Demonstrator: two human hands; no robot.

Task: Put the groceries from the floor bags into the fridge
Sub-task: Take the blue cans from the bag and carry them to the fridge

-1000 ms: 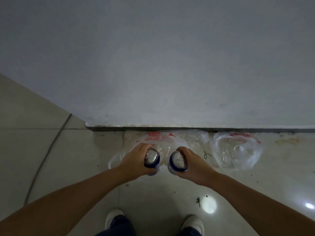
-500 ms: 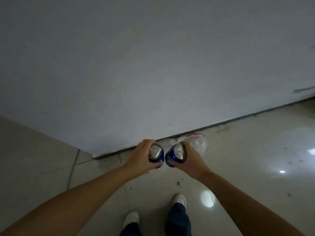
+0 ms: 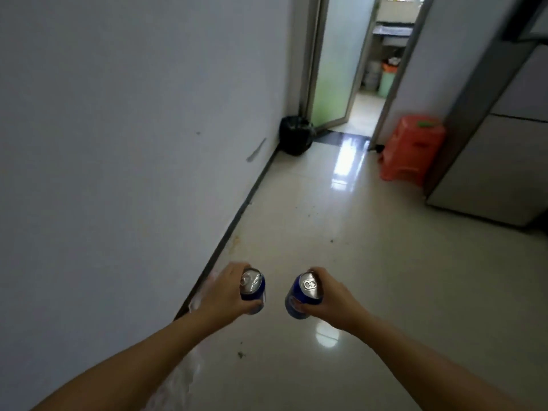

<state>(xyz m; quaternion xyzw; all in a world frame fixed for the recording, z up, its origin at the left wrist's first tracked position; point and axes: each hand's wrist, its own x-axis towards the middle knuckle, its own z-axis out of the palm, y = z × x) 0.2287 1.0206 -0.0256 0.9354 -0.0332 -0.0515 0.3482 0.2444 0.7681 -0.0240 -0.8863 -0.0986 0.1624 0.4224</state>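
Head view: left hand (image 3: 221, 295) grips left can (image 3: 252, 287); right hand (image 3: 332, 298) grips right can (image 3: 302, 295).

bare forearms, no sleeves or jewellery

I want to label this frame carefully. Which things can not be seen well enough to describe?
All in the head view:
- Left can and right can: labels hidden by the left hand and right hand, and by the top-down angle.
- Fridge: cut off by the right edge; handle not visible.
- Bag by the wall: mostly hidden by the left arm; contents unclear.
- Room past the doorway: items too small and blurred.
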